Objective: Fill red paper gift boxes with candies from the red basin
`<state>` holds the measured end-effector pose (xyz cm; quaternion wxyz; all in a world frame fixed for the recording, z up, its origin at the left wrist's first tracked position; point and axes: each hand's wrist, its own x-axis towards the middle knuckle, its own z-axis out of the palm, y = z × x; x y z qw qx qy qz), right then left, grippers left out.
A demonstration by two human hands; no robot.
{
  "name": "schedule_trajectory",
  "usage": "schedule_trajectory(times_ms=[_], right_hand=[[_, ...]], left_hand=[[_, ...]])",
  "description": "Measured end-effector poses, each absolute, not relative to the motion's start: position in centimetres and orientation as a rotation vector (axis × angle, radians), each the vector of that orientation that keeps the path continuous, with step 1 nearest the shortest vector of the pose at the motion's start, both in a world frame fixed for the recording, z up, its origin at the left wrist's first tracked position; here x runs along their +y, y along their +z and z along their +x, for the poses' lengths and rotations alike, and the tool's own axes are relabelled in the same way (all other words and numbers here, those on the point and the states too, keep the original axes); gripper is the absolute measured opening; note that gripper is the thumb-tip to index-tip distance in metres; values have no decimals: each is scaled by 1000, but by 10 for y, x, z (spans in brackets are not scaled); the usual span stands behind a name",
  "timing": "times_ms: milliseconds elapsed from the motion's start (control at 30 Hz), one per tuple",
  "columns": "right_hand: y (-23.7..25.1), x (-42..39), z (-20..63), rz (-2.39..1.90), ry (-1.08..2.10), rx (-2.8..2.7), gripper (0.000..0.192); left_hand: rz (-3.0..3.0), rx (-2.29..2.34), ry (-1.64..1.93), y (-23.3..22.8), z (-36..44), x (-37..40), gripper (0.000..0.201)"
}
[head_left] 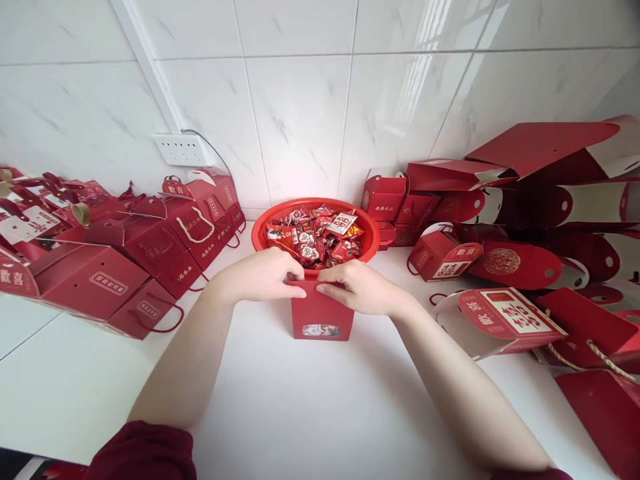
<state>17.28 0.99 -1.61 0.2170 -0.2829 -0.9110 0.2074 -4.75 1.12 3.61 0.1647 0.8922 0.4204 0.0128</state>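
Observation:
A red gift box (323, 313) stands upright on the white table in front of me, with a small oval window low on its near side. My left hand (273, 275) grips its top edge at the left, thumb on the near face and fingers curled behind. At the top right edge, my right hand (357, 285) pinches the card the same way. Just behind the box sits a red plastic basket (259, 233) heaped with wrapped sweets (320, 233). My hands hide part of the basket's front rim and the box's top corners.
Red gift boxes (107, 283) with rope handles crowd the left side. Several opened boxes (515, 263) are stacked at the right, one with a white label (520, 313). A power strip (183, 150) is fixed to the tiled wall behind.

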Motion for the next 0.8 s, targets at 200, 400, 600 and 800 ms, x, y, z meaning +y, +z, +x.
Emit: schedule_trajectory(times_ms=[200,400,600,800], right_hand=[[-13,7,173,-800,623,-2516,26],[-4,-5,172,-802,514,-2475,28],[6,-17,170,-707,632,-2351,20],[12,-16,187,-807,523,-2174,38]], left_hand=[[2434,1229,67,41,-53,7,20],[2430,1185,32,55,-57,-2,24],[2536,1223,137,80,-76,-22,30],[2194,1939,980,94,-148,-41,26]])
